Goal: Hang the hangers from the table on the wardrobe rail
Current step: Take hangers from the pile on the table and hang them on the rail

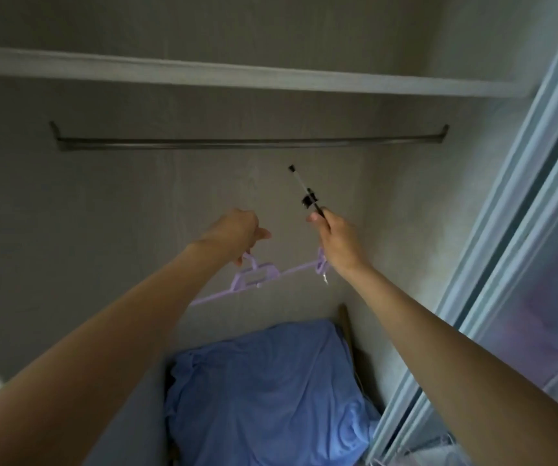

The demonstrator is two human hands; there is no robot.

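While both arms reach up into the wardrobe, I see the rail (pixel 249 144) running bare across the back wall, and I take it as my landmark. Below the rail and a little left of its middle, my left hand (pixel 237 232) has its fingers curled down around the top of a purple hanger (pixel 259 275); the hook itself is hidden inside the grip, so I cannot tell its shape. That hanger hangs well below the rail, tilted, its left arm sloping down toward my left forearm and its right end passing behind my right wrist. Below the rail and right of its middle, my right hand (pixel 334 235) is clenched on a thin black hanger (pixel 306 193) that juts up and leftward toward the rail, its tip stopping short of the rail, not touching. A black clip sits on that bar just above my fingers. Above the rail runs a white shelf (pixel 271 79). Far beneath the rail, a blue cloth (pixel 264 391) lies bunched on the wardrobe floor. Right of the rail stands a pale sliding door (pixel 519 210)
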